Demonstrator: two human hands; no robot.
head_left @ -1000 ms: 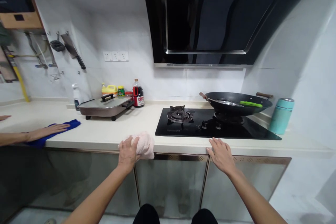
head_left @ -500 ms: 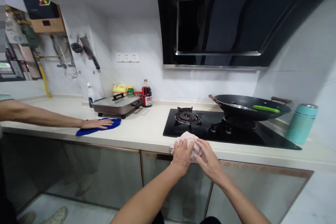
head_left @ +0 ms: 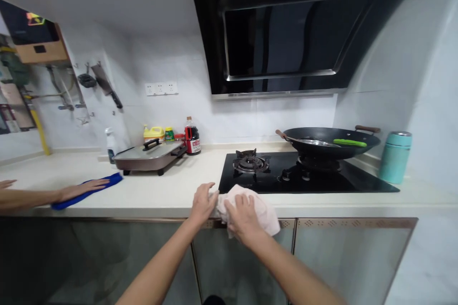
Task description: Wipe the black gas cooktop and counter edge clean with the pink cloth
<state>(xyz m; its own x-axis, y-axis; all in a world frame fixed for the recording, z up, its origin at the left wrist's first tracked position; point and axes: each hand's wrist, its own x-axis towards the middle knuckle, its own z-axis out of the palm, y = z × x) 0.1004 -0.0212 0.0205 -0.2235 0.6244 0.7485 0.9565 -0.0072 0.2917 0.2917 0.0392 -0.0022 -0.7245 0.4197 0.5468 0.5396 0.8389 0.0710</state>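
Note:
A pale pink cloth [head_left: 263, 209] lies bunched over the counter's front edge, just before the stove, with part hanging down the front. My right hand [head_left: 244, 217] is on it, fingers curled into the folds. My left hand [head_left: 203, 204] is at the cloth's left end, fingers apart and bent, the fingertips close to or touching its edge. Behind the cloth is the black gas stove [head_left: 266, 183] with a bare burner [head_left: 251, 163] on its left side.
At left another person's hand [head_left: 80, 190] presses a blue cloth [head_left: 112, 180] on the counter [head_left: 179, 186]. An electric pan [head_left: 143, 161], a sauce bottle [head_left: 192, 138], a wok [head_left: 325, 147] with a green-handled utensil [head_left: 349, 143], and a teal flask [head_left: 395, 159] stand around. The range hood [head_left: 279, 43] hangs overhead.
My hands have shifted left along the edge and the cloth has spread rightward. My left hand has come off the cloth's top to its left end. The other person's blue cloth has moved left.

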